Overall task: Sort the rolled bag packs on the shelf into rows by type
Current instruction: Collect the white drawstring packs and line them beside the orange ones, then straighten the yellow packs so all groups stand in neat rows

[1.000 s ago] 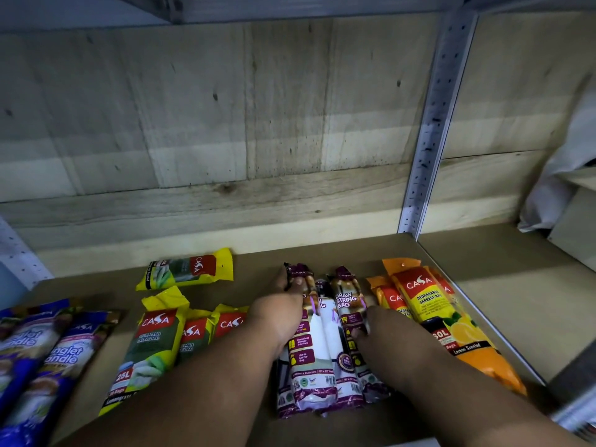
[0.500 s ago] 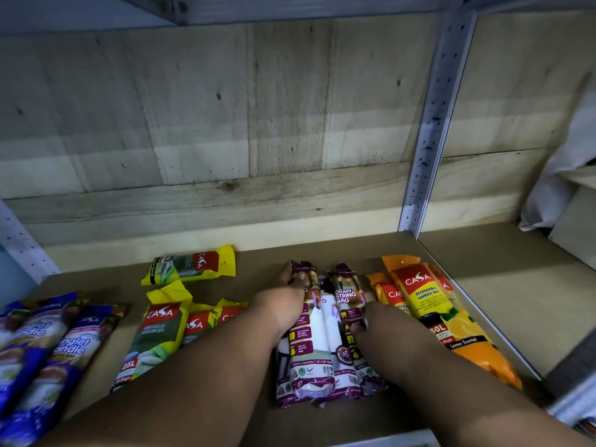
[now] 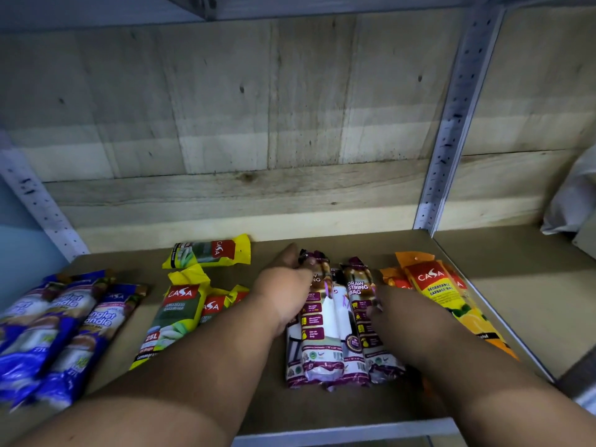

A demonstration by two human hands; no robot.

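Nearest the camera, two bare forearms reached in over the front edge of the shelf. The left hand lay on the left side of the maroon drawstring-bag packs, its fingers curled over the top end of the leftmost pack. The right hand rested against the right side of the same group; I could not tell how its fingers lay. These packs sat side by side at the middle of the shelf. Left of them lay the yellow-green Casa packs, and farther left the blue singlet-handle packs. The orange Casa garbage-bag packs lay on the right. Farther back, one yellow Casa pack lay crosswise near the wooden back wall.
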